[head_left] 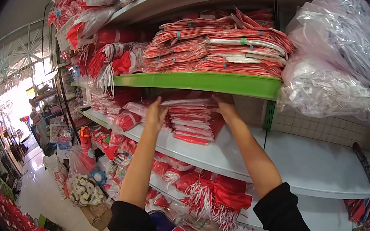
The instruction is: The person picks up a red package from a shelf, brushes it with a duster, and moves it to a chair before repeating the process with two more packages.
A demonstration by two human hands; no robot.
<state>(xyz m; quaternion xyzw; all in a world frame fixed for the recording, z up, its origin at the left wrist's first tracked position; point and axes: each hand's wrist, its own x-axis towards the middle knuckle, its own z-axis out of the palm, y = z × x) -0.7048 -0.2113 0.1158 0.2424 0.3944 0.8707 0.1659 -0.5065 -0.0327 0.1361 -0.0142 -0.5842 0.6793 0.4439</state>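
Note:
A stack of flat red-and-white packets in clear plastic (195, 122) lies on a light shelf below the green-edged one. My left hand (156, 114) is at the stack's left side, fingers stretched up and apart, next to more wrapped red packets (127, 119). At the stack's upper right edge is my right hand (224, 105), its fingers and thumb bent around the packets' edge; the fingertips are partly hidden. The stack rests on the shelf between both hands.
Above, a green-edged shelf (199, 79) holds piled red packets (213, 42). Large clear plastic bags (330, 60) bulge at the right. A dark folded umbrella (366, 169) hangs over the shelf edge. Lower shelves hold red fringed goods (213, 197). Bagged goods (85, 190) stand on the aisle floor.

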